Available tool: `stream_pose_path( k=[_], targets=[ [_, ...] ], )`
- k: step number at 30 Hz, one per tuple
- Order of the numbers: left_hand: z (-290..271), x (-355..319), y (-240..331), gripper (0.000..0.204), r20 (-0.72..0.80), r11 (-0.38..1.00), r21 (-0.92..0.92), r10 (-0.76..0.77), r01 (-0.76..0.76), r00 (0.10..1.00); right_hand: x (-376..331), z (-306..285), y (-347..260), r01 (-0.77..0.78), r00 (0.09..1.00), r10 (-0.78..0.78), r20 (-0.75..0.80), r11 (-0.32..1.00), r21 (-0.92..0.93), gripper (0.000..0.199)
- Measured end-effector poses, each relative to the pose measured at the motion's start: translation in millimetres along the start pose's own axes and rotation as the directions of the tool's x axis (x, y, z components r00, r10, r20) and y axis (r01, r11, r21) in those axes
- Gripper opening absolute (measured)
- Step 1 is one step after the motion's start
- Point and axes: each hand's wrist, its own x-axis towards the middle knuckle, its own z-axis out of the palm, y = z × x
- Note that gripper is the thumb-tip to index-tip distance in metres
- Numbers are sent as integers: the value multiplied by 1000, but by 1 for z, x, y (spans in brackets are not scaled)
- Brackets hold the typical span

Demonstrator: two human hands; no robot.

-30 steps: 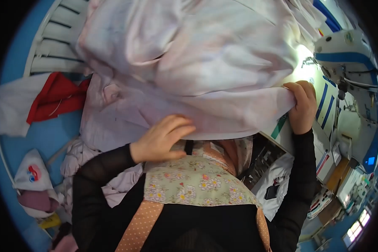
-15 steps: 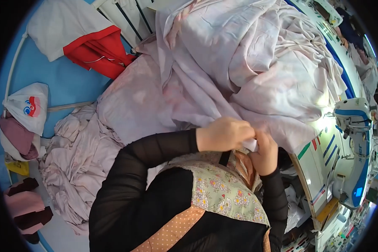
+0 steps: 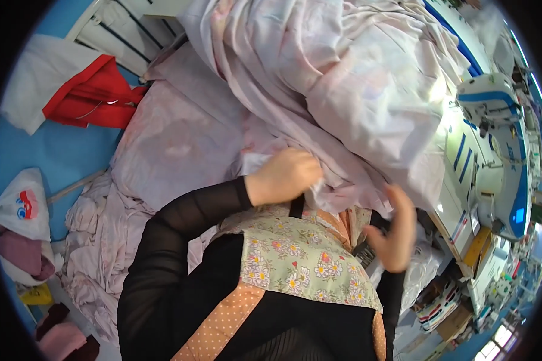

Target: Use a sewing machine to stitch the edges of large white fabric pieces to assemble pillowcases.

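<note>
A big heap of pale pink printed fabric covers the table in front of me. My left hand is closed on a fold of this fabric at its near edge, just above my chest. My right hand hangs free to the right and lower, palm open, fingers apart, touching nothing that I can see. More of the same fabric spills down over the left side of the table. A white and blue sewing machine stands at the right, beside the fabric heap.
A red and white cloth lies at the upper left on the blue floor. A white plastic bag and pink cloths sit at the far left. White slatted racks stand at the top. Boxes and clutter fill the lower right.
My right hand has let go of the fabric and dropped to the lower right, open. My left hand stays gripping the fabric edge. The view has shifted slightly.
</note>
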Motion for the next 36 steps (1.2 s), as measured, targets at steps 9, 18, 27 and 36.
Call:
stream_pose_path(
  k=[9, 18, 27, 36],
  targets=[
    [-9, -5, -33, 55, 194, 924, -327, -141, 200, 971, -63, 46, 87, -264, 661, 748, 62, 155, 952, 18],
    [11, -23, -34, 54, 321, 950, -270, -66, 158, 945, -49, 38, 66, -216, 920, 178, -348, 973, -75, 32],
    [20, -45, -30, 31, 219, 984, -123, -101, 130, 970, 50, 82, 64, 13, 768, -113, 630, 987, 161, 45],
    [-96, -11, -24, 14, 373, 806, -296, -396, 512, 839, 30, 8, 78, 203, 858, -266, 439, 961, 186, 12]
  ],
)
